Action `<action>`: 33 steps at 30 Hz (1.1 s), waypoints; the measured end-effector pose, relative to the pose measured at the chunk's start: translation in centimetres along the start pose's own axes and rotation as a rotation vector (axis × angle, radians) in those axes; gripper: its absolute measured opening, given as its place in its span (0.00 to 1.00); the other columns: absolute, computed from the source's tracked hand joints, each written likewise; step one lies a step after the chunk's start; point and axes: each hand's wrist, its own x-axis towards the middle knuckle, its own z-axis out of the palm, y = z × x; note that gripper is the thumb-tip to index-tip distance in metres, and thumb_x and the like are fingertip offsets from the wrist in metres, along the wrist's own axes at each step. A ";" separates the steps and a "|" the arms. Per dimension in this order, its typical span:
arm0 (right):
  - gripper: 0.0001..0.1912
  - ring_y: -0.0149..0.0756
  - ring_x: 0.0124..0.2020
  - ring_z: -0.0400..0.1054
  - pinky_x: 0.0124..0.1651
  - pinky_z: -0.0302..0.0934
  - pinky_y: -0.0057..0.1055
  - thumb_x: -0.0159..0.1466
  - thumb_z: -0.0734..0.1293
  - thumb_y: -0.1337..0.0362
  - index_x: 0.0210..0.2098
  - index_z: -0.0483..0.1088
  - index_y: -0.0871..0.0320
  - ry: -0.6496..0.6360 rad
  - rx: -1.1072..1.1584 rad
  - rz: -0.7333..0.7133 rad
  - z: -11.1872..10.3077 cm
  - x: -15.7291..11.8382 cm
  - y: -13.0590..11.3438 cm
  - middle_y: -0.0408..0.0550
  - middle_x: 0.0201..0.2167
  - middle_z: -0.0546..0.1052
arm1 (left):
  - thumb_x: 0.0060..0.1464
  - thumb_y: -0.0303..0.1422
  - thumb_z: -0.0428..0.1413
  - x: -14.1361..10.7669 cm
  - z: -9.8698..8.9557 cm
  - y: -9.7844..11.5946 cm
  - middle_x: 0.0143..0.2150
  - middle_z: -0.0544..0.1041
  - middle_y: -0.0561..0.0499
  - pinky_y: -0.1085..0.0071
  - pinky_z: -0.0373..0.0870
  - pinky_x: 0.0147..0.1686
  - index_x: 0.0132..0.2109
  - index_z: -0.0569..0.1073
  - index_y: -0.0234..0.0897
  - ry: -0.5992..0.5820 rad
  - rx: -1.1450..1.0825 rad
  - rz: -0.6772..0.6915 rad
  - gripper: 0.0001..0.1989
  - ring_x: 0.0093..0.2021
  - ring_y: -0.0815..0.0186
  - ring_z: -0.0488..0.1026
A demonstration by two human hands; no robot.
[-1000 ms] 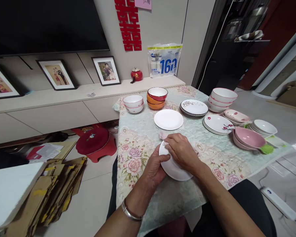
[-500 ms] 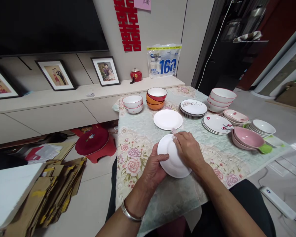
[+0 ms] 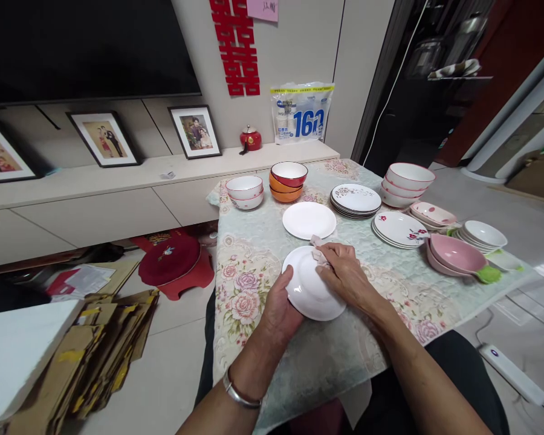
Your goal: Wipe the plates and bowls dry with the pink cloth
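Observation:
A small white plate [image 3: 306, 289] is held tilted above the front part of the table. My left hand [image 3: 281, 305] grips its left edge, thumb on the rim and fingers underneath. Pressed against the plate's upper right is my right hand [image 3: 344, 272], closed on a pale pinkish cloth [image 3: 316, 241] that pokes out past its fingertips. Just beyond the held plate, another white plate [image 3: 309, 220] lies flat on the floral tablecloth [image 3: 254, 260].
Behind stand white bowls [image 3: 245, 192] and red and orange bowls [image 3: 289, 181]. To the right are stacked patterned plates [image 3: 356, 198], flowered plates [image 3: 399, 228], tall bowls [image 3: 408, 181], pink dishes [image 3: 457, 254] and small white bowls [image 3: 484, 232]. A red stool [image 3: 170, 260] is left of the table.
The held plate has shifted slightly left and turned. My left thumb has moved back from its face to the rim. More of the cloth shows at my right hand, which has slid along the plate.

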 end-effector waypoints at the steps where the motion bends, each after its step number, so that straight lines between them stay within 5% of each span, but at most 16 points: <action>1: 0.25 0.50 0.54 0.59 0.53 0.60 0.48 0.64 0.62 0.64 0.61 0.65 0.54 -0.004 0.016 -0.005 0.1 -0.2 -0.3 0.56 0.56 0.68 | 0.57 0.37 0.55 0.1 0.0 0.1 0.48 0.81 0.40 0.53 0.68 0.55 0.62 0.67 0.29 0.003 -0.003 0.010 0.28 0.52 0.49 0.75; 6: 0.30 0.45 0.53 0.62 0.55 0.60 0.44 0.57 0.58 0.77 0.58 0.67 0.57 -0.024 0.169 -0.085 -0.1 -0.3 -2.3 0.56 0.53 0.69 | 0.58 0.35 0.54 0.2 0.1 0.3 0.43 0.82 0.41 0.54 0.68 0.54 0.57 0.71 0.28 0.047 -0.027 0.008 0.22 0.51 0.50 0.76; 10: 0.26 0.41 0.52 0.66 0.55 0.61 0.38 0.58 0.59 0.75 0.55 0.69 0.56 -0.006 0.470 -0.197 -0.9 -0.1 -3.2 0.52 0.49 0.74 | 0.55 0.35 0.57 0.1 0.4 0.2 0.39 0.81 0.43 0.56 0.68 0.54 0.48 0.76 0.31 -0.014 -0.034 0.022 0.16 0.49 0.50 0.76; 15: 0.22 0.41 0.50 0.70 0.50 0.64 0.36 0.60 0.61 0.71 0.53 0.71 0.54 0.000 0.810 -0.049 -0.8 0.1 -2.8 0.49 0.50 0.74 | 0.53 0.33 0.59 0.1 0.2 0.0 0.42 0.81 0.41 0.57 0.67 0.54 0.47 0.76 0.30 -0.052 -0.059 0.014 0.15 0.50 0.50 0.75; 17: 0.20 0.42 0.49 0.69 0.51 0.63 0.38 0.61 0.59 0.71 0.50 0.72 0.54 0.016 0.719 -0.067 -0.2 0.3 -2.2 0.50 0.48 0.74 | 0.54 0.34 0.58 0.2 -0.1 -0.1 0.42 0.81 0.40 0.56 0.67 0.54 0.49 0.75 0.29 -0.042 -0.087 0.024 0.17 0.50 0.49 0.75; 20: 0.17 0.45 0.47 0.65 0.50 0.61 0.43 0.63 0.58 0.70 0.45 0.75 0.55 0.096 0.263 -0.081 0.7 0.5 -1.9 0.52 0.42 0.73 | 0.56 0.34 0.56 0.4 -0.6 -0.2 0.45 0.81 0.40 0.55 0.66 0.55 0.54 0.73 0.30 -0.033 -0.103 0.001 0.20 0.52 0.49 0.75; 23: 0.14 0.46 0.43 0.64 0.43 0.61 0.40 0.67 0.58 0.63 0.42 0.74 0.56 0.115 -0.130 0.086 0.9 0.2 -2.5 0.54 0.40 0.70 | 0.58 0.37 0.54 0.7 -1.0 -0.3 0.47 0.80 0.39 0.54 0.64 0.56 0.58 0.70 0.28 -0.036 -0.111 -0.044 0.24 0.53 0.48 0.74; 27: 0.17 0.43 0.40 0.66 0.42 0.63 0.39 0.70 0.56 0.60 0.44 0.73 0.59 -0.061 -0.109 0.193 -0.3 -0.4 -3.6 0.55 0.41 0.69 | 0.56 0.37 0.55 1.1 -1.4 -0.4 0.49 0.80 0.37 0.53 0.62 0.57 0.59 0.70 0.25 -0.087 -0.093 -0.049 0.27 0.53 0.47 0.74; 29: 0.19 0.44 0.48 0.66 0.51 0.63 0.40 0.67 0.60 0.60 0.54 0.70 0.58 -0.199 0.092 0.036 -1.4 -0.8 -3.6 0.56 0.48 0.69 | 0.54 0.37 0.57 1.3 -1.6 -0.4 0.48 0.80 0.36 0.54 0.62 0.57 0.57 0.72 0.25 -0.110 -0.100 -0.042 0.26 0.52 0.46 0.74; 33: 0.39 0.45 0.64 0.56 0.64 0.53 0.42 0.56 0.67 0.67 0.67 0.57 0.48 -0.449 0.408 -0.193 -3.1 -1.2 -2.6 0.50 0.64 0.61 | 0.53 0.39 0.58 1.6 -1.5 -0.5 0.46 0.80 0.35 0.54 0.63 0.55 0.50 0.76 0.25 -0.138 -0.121 -0.019 0.23 0.50 0.46 0.75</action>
